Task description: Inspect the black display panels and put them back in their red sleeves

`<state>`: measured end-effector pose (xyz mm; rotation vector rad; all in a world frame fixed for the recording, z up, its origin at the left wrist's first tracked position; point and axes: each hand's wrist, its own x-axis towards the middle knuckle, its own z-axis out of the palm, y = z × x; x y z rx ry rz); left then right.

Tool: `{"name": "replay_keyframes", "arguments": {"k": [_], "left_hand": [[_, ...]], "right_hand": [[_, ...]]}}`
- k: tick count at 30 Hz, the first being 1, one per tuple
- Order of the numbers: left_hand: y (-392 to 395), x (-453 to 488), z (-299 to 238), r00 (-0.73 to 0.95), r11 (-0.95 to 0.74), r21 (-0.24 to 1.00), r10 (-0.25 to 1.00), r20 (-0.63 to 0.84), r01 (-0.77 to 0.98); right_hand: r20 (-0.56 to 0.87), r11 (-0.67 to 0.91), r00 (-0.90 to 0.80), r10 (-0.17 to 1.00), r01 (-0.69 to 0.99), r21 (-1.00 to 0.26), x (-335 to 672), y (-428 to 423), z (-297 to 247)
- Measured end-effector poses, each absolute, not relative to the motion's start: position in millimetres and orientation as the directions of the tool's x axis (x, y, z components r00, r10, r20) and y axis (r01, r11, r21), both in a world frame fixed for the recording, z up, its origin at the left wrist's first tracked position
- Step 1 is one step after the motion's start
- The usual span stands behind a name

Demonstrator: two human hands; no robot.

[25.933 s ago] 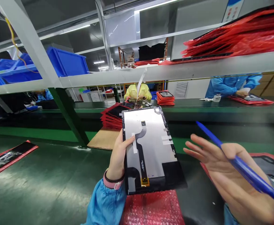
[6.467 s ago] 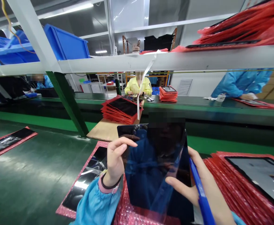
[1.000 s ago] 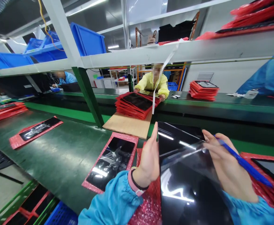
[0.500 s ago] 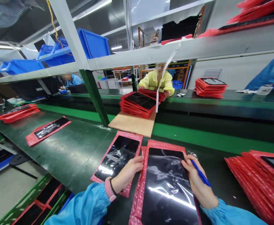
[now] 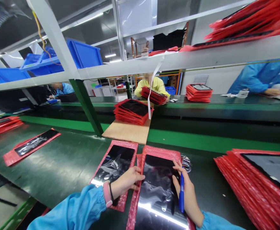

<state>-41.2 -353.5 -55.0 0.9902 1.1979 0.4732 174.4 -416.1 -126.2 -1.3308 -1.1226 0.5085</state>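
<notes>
The left hand (image 5: 126, 183), fingers open and holding nothing, lies on a pink pouch (image 5: 123, 143); the right hand (image 5: 189, 199) grips a blue pen (image 5: 181, 195), fingertips on a second pouch (image 5: 160, 150).

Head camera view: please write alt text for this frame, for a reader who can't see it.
A person's right hand grips a blue pen and touches a black screen panel in a red bubble bag, while the left hand lies over a second bagged panel on a green workbench. Beyond stands a red stack of bagged panels, and a co-worker in yellow.
</notes>
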Motion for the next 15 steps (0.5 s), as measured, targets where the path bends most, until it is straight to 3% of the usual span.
{"name": "replay_keyframes", "arguments": {"k": [6,11,15], "left_hand": [[-355,-33,-61,0.321,0.453,0.864,0.803,-0.502,0.218],[-359,-37,-55,0.3,0.473,0.88,0.834,-0.462,0.039],[-359,-22,-39,0.477,0.501,0.865,0.768,-0.427,-0.031]], "right_hand": [[0.378,0.275,0.429,0.821,0.283,-0.919,175,-415,-129],[0.379,0.293,0.448,0.81,0.25,-0.923,174,-418,-124],[0.363,0.293,0.444,0.819,0.219,-0.931,173,-422,-120]]}}
